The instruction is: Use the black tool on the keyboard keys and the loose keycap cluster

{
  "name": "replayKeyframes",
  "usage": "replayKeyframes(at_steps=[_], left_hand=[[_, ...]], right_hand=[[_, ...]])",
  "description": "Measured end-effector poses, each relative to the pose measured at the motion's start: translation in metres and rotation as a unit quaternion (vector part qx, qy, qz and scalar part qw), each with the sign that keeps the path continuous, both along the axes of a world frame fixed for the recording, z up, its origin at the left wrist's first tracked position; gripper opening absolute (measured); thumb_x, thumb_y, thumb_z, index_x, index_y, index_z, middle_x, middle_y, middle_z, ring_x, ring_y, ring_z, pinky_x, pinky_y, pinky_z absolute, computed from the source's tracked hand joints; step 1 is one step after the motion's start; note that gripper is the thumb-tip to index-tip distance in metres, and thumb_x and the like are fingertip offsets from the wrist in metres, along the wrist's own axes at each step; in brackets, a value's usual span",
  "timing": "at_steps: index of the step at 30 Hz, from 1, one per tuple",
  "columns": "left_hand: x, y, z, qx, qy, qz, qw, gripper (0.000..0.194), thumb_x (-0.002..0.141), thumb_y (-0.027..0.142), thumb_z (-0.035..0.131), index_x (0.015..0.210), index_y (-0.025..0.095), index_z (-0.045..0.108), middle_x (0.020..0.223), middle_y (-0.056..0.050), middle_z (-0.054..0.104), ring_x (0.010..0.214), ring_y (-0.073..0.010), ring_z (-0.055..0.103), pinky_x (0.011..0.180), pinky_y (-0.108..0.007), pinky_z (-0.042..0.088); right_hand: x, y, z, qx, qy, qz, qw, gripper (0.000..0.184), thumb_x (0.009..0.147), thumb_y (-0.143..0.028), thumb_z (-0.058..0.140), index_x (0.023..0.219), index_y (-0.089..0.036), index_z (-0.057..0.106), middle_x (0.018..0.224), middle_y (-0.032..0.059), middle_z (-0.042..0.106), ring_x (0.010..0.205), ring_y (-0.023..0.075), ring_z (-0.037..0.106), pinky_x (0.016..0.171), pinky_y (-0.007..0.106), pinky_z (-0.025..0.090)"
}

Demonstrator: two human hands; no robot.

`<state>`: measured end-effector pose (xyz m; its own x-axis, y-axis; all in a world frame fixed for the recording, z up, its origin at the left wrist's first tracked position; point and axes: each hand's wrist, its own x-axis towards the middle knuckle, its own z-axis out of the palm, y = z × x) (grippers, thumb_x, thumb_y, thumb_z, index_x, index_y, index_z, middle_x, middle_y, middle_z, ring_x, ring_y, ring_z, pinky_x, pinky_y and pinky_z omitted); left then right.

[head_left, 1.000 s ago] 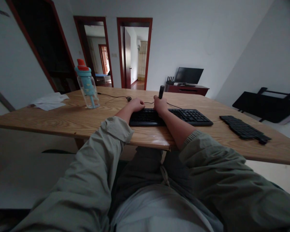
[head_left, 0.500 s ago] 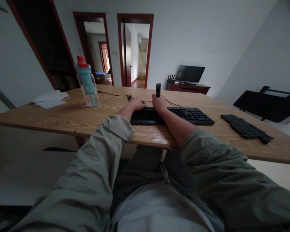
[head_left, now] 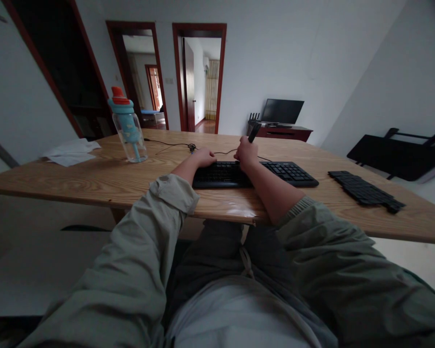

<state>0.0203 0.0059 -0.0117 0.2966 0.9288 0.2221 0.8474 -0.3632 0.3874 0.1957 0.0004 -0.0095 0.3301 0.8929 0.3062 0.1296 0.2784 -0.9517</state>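
A black flat plastic keyboard (head_left: 255, 174) and a black ribbed key mat (head_left: 366, 191) lie on the pale honey-brown, dark-grained wooden worktop (head_left: 94, 176), with a clear bottle with turquoise lid and orange-red cap (head_left: 126, 125), white crumpled paper (head_left: 70, 151), and a black slim tool (head_left: 254, 132).

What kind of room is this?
Most likely a room in a home: a wooden table with a keyboard, a monitor on a low cabinet, and doorways opening to further rooms.
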Motion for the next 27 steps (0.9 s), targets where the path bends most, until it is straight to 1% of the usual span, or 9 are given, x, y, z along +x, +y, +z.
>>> replayKeyframes(at_steps=[5,9,12,14,17,19,21,24,27], left_hand=[[0.001,-0.002,0.003,-0.004,-0.003,0.001,1.0,0.017,0.078,0.024,0.066,0.075,0.016,0.081,0.074,-0.007,0.075,0.074,-0.0241,0.066,0.071,-0.032,0.049],[0.0,-0.008,0.007,-0.01,-0.011,-0.005,1.0,0.014,0.077,0.023,0.067,0.07,0.018,0.079,0.072,-0.006,0.074,0.071,-0.0226,0.065,0.068,-0.031,0.048],[-0.004,-0.01,0.007,-0.014,-0.011,-0.005,1.0,0.015,0.077,0.023,0.066,0.073,0.017,0.08,0.069,-0.006,0.074,0.069,-0.022,0.064,0.064,-0.03,0.047],[-0.005,-0.009,0.007,-0.014,-0.006,-0.007,1.0,0.017,0.078,0.023,0.065,0.077,0.017,0.081,0.07,-0.006,0.075,0.07,-0.0223,0.065,0.064,-0.03,0.047],[-0.005,-0.006,0.007,-0.012,0.004,-0.001,1.0,0.018,0.08,0.026,0.066,0.079,0.018,0.082,0.078,-0.007,0.078,0.076,-0.0237,0.069,0.069,-0.03,0.051],[-0.004,-0.004,0.007,-0.013,0.004,0.001,1.0,0.018,0.081,0.027,0.067,0.081,0.019,0.082,0.088,-0.008,0.081,0.084,-0.0251,0.071,0.075,-0.03,0.053],[-0.003,-0.003,0.007,-0.016,-0.002,0.0,1.0,0.019,0.081,0.029,0.067,0.084,0.018,0.083,0.095,-0.009,0.082,0.091,-0.0266,0.072,0.082,-0.031,0.053],[-0.004,-0.002,0.007,-0.025,-0.006,0.009,1.0,0.021,0.082,0.031,0.068,0.086,0.018,0.084,0.098,-0.009,0.082,0.094,-0.0283,0.073,0.085,-0.031,0.054],[-0.004,-0.002,0.007,-0.024,-0.003,0.015,1.0,0.022,0.082,0.032,0.067,0.088,0.018,0.084,0.098,-0.01,0.082,0.092,-0.0285,0.073,0.086,-0.032,0.054]], right_hand=[[0.014,-0.014,0.017,0.01,0.108,0.023,0.994,0.032,0.091,-0.047,0.045,0.074,-0.027,0.028,0.053,-0.0072,0.022,0.047,0.0125,0.028,0.048,0.025,0.039],[0.037,-0.031,0.031,0.032,0.078,0.052,0.995,0.037,0.093,-0.051,0.044,0.073,-0.026,0.025,0.053,-0.0076,0.019,0.046,0.0118,0.025,0.046,0.025,0.036],[0.071,-0.048,0.042,0.056,0.073,0.045,0.995,0.04,0.094,-0.048,0.046,0.068,-0.026,0.024,0.051,-0.0077,0.018,0.045,0.0106,0.023,0.046,0.027,0.032],[0.104,-0.063,0.051,0.06,0.109,0.021,0.992,0.041,0.097,-0.041,0.043,0.064,-0.026,0.024,0.049,-0.0076,0.017,0.044,0.0087,0.021,0.047,0.028,0.029],[0.165,-0.091,0.062,0.057,0.163,-0.021,0.985,0.041,0.099,-0.025,0.033,0.059,-0.024,0.021,0.046,-0.0068,0.015,0.042,0.0055,0.016,0.047,0.028,0.023],[0.209,-0.111,0.067,0.085,0.209,-0.039,0.973,0.039,0.095,-0.017,0.035,0.059,-0.023,0.022,0.044,-0.0066,0.016,0.042,0.0064,0.014,0.045,0.027,0.019],[0.253,-0.132,0.067,0.106,0.229,-0.072,0.965,0.036,0.092,-0.015,0.038,0.06,-0.022,0.022,0.045,-0.0069,0.016,0.042,0.0077,0.012,0.042,0.025,0.017],[0.317,-0.157,0.058,0.122,0.225,-0.15,0.955,0.036,0.09,-0.015,0.041,0.061,-0.023,0.022,0.047,-0.0069,0.016,0.041,0.0083,0.013,0.039,0.023,0.019],[0.367,-0.174,0.035,0.112,0.204,-0.224,0.947,0.034,0.087,-0.01,0.044,0.06,-0.023,0.027,0.048,-0.006,0.02,0.04,0.0092,0.018,0.037,0.023,0.02]])
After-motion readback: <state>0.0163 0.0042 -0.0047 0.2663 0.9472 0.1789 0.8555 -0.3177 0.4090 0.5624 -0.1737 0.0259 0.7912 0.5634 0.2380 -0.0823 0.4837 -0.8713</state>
